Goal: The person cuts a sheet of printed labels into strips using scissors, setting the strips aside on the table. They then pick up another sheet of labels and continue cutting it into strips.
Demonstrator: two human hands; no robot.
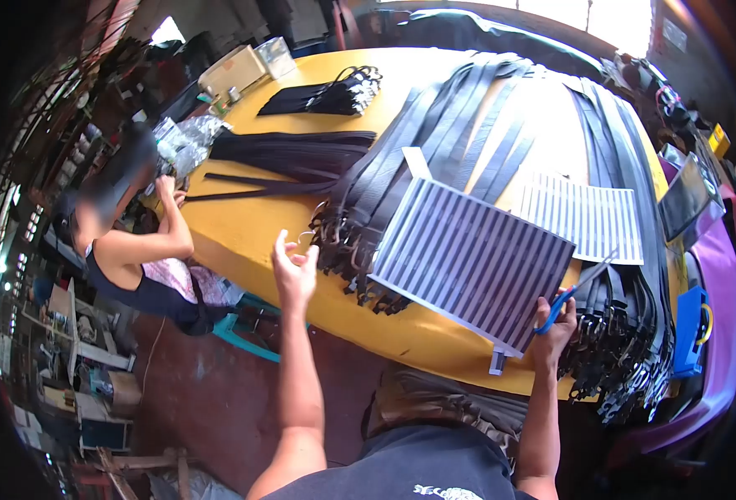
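Observation:
My right hand (553,327) grips blue-handled scissors (574,292) at the near edge of a large striped sheet (470,260) lying on the yellow table (243,233). The blades point up and right across the sheet's corner. My left hand (294,268) hovers open in the air at the table's near-left edge, close to the buckle ends of a row of dark belts (359,225). It holds nothing.
A second striped sheet (588,218) lies behind the first. More belts (626,333) hang off the right edge. Bundles of black straps (293,154) and a stack (334,96) lie farther left. Another person (143,250) sits at the table's left side. A blue tool (691,329) rests at right.

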